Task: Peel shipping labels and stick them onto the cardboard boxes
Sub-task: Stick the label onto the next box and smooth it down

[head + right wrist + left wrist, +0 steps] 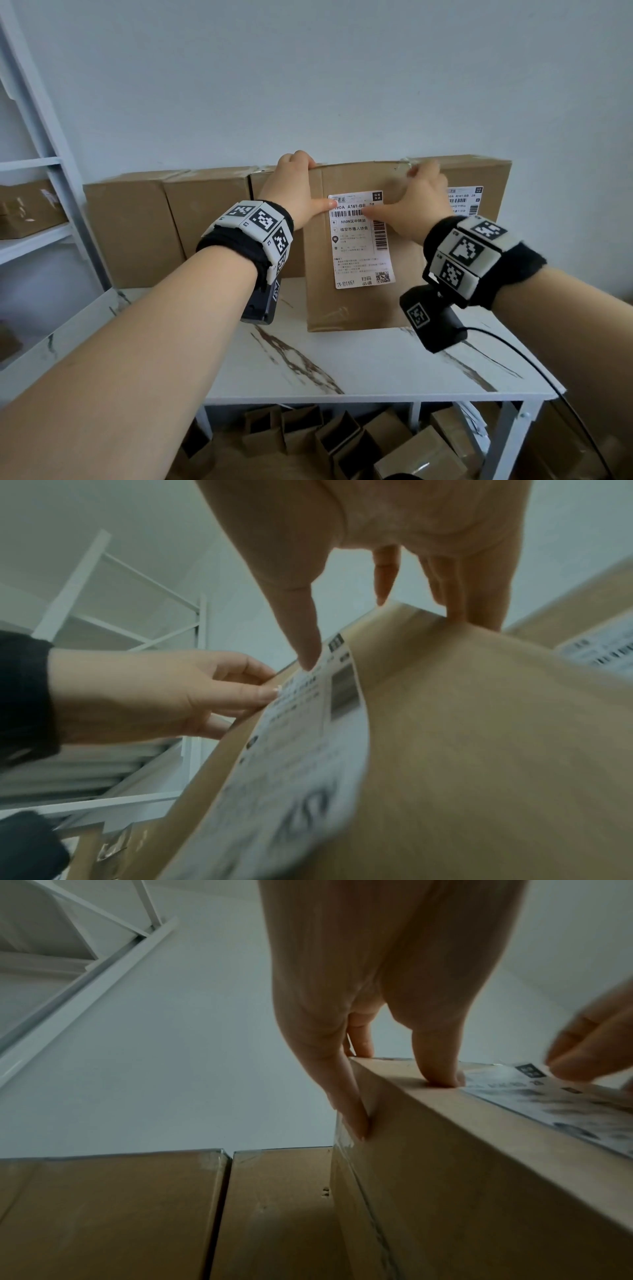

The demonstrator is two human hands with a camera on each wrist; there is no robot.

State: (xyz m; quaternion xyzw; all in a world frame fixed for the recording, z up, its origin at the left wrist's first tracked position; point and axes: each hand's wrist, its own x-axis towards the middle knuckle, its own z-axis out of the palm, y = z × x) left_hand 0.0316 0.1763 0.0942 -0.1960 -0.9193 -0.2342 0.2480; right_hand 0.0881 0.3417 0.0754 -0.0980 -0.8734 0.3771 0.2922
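While the brown box (359, 301) stands upright on the table (342, 370), its white label (359, 240) with barcodes sits flat on the front; left hand (298, 185) grips the top corner, right hand (414, 202) presses it with straight fingers.

I'm wearing a fuzzy black wristband (239, 246) on my bare left arm, and it's carrying a ring of white blocks printed with black square codes (263, 219). My right wrist is wearing the same black band (513, 270) and code blocks (466, 250), with a black camera (435, 318) hanging under it and trailing a thin black cable (534, 366).
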